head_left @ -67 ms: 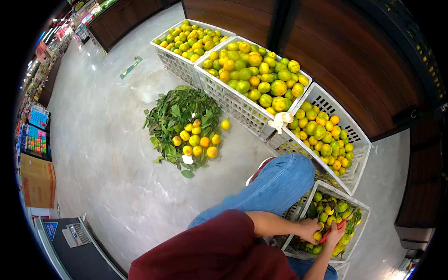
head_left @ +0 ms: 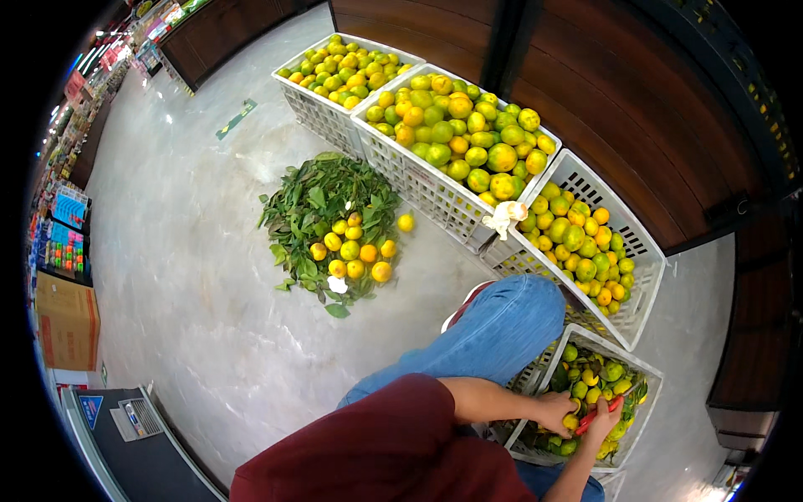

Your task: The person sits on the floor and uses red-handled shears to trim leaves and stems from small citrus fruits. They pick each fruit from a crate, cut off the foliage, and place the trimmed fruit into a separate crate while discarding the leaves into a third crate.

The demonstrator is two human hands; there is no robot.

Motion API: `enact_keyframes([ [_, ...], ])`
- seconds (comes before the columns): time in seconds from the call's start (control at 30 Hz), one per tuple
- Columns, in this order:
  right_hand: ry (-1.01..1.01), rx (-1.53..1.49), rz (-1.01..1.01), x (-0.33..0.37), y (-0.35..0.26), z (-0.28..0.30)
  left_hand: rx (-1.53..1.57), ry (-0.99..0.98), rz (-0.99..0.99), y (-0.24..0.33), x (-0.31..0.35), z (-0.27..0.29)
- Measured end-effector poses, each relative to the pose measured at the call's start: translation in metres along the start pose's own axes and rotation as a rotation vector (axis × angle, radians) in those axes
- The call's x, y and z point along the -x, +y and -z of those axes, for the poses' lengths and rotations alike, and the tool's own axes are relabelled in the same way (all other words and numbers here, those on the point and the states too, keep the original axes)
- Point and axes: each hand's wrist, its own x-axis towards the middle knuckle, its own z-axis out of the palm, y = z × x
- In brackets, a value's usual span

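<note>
Over the nearest crate (head_left: 654, 386) at the lower right, my two hands are close together. My left hand (head_left: 554, 412) is closed round a small yellow-green mandarin (head_left: 570, 422). Red-handled clippers (head_left: 590, 415) are gripped in my right hand (head_left: 600, 421), just beside that fruit; their blades cannot be made out clearly. Under and around both hands lie green and yellow mandarins (head_left: 615, 371) mixed with leaves and stems.
Three white plastic crates of mandarins (head_left: 468, 125) stand in a row along brown wooden panels (head_left: 619, 117). A crumpled white glove or cloth (head_left: 505, 217) hangs on a crate corner. Leaves (head_left: 326, 209) with several loose mandarins (head_left: 355, 269) lie on the floor. A cardboard box (head_left: 67, 322) stands far left.
My right hand and the clippers have shifted very slightly to the right. My left hand stays on the mandarin.
</note>
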Motion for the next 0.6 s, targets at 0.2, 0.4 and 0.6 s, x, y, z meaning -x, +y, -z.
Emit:
enact_keyframes([
  [0.2,-0.019,-0.302,-0.185,0.010,-0.029,-0.005,0.432,-0.150,0.167,0.013,0.016,0.011],
  [0.4,-0.125,-0.388,-0.207,0.007,-0.029,-0.012,0.555,-0.123,0.221,0.003,0.017,-0.002],
  [0.6,-0.201,-0.406,-0.253,0.010,-0.032,-0.027,0.817,-0.122,0.169,0.001,0.023,0.004],
])
